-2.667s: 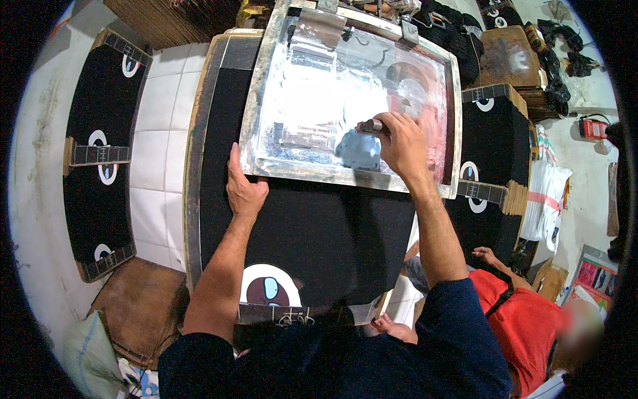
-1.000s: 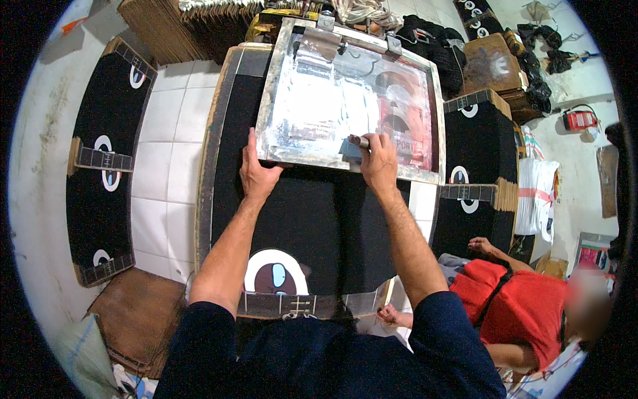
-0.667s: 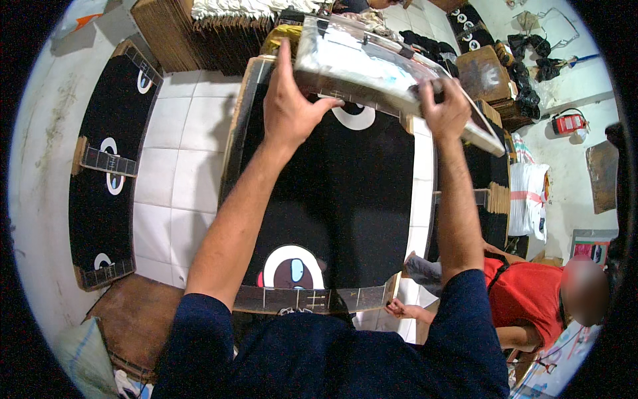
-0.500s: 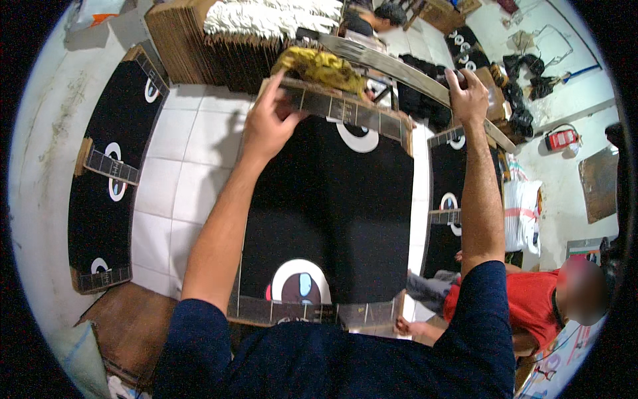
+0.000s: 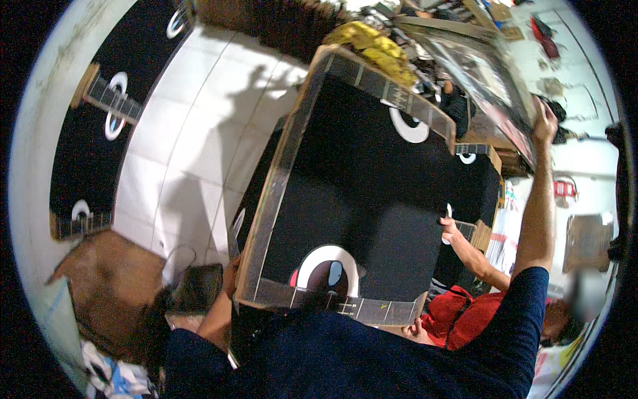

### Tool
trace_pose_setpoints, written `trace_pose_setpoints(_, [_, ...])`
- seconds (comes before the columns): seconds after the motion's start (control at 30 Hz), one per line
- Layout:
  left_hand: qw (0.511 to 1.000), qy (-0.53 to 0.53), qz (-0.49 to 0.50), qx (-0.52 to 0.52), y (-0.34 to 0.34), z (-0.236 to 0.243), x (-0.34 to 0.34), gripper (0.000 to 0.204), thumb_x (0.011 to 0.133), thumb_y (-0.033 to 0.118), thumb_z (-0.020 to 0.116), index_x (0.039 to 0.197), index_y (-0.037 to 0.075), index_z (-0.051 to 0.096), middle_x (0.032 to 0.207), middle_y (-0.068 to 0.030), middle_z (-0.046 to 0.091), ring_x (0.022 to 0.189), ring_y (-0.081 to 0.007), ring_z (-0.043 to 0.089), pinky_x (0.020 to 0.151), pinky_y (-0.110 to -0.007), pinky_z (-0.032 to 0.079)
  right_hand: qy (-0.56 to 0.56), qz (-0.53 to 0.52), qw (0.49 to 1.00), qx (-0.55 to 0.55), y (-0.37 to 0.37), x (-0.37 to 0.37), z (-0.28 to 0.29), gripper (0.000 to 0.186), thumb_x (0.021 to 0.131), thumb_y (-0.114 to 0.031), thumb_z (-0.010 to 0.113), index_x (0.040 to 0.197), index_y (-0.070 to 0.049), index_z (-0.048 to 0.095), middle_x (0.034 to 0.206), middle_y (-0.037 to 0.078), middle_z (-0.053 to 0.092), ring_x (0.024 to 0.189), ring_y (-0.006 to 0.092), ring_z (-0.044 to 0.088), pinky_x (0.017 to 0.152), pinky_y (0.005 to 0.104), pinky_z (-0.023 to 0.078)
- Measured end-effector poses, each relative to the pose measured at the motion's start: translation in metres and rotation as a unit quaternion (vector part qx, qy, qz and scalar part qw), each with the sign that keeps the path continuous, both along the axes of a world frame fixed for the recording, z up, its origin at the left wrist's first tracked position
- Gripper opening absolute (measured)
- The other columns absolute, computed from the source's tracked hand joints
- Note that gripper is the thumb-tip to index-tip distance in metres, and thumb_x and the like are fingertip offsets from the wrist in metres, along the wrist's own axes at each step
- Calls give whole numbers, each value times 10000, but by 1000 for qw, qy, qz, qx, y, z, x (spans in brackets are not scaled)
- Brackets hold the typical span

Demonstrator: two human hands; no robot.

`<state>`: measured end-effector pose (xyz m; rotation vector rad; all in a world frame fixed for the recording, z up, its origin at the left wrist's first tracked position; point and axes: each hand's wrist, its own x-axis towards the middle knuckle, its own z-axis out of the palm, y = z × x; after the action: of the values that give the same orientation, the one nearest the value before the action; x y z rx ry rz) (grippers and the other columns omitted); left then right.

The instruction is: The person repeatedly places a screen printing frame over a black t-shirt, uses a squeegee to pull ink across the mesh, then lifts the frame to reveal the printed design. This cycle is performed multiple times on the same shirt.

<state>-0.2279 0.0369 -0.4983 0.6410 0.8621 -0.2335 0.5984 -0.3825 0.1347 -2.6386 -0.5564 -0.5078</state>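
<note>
A large black panel [image 5: 345,173] with printed cartoon eyes lies in front of me. Clear strips with ruled lines and wooden edges run along its far, left and near sides. My right hand [image 5: 545,123] grips the edge of a big flat framed screen [image 5: 475,80], raised and tilted at the upper right. Low on the panel's left side is my left hand [image 5: 232,272], against the wooden edge. Its fingers are mostly hidden there. Another person's hand [image 5: 449,227] reaches over the panel's right edge, pinching something small and white; that person's other hand [image 5: 417,330] is at the near right corner.
More black panels with eye prints [image 5: 100,133] line the left wall. A yellow cloth [image 5: 379,50] lies beyond the far edge, near stacked brown sheets [image 5: 266,23]. A co-worker in a red shirt [image 5: 468,316] is close at my right. Brown board [image 5: 119,286] lies at lower left.
My left hand has dropped from the far left corner to the near left side. My right hand has swung the screen up and rightward. The co-worker's arm now reaches in. The whole view has turned.
</note>
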Motion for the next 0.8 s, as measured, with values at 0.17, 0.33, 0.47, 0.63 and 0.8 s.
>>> trace_pose_setpoints(0.17, [889,53,-175,419,-22,32,-1,490,993,342,594,1439,138,587,1276,-176,672,1128,-365,658,937,-476,536,21,38,993,106,-35,38,1,420,1051,-295,599,1333,4,685,1210,80,739,992,143,655,890,278,509])
trace_pose_setpoints(0.33, [667,185,-198,694,-15,61,9,378,964,282,613,1301,116,641,1218,-154,695,1014,-355,695,851,-485,551,107,65,981,147,-45,47,-3,404,1081,-246,512,1329,34,666,1318,133,675,1203,246,617,1076,378,457])
trace_pose_setpoints(0.47, [701,319,-219,599,12,55,-8,247,925,90,592,1128,116,730,1059,-181,737,938,-383,709,815,-505,556,53,65,996,42,-42,46,-2,436,1094,-277,472,1344,28,658,1329,139,675,1209,255,618,1087,377,443])
trace_pose_setpoints(0.63, [722,312,-156,597,56,61,-15,171,914,143,661,1046,85,752,944,-184,717,866,-413,694,751,-500,535,48,62,997,25,-34,42,1,448,1085,-282,474,1340,36,662,1327,159,684,1226,250,619,1098,360,427])
trace_pose_setpoints(0.8, [676,80,35,732,101,167,86,170,865,162,780,913,2,745,817,-170,652,752,-380,654,657,-453,501,-125,66,963,-230,-27,38,-4,422,1081,-309,468,1322,-47,695,1298,192,693,1200,297,645,1045,364,466])
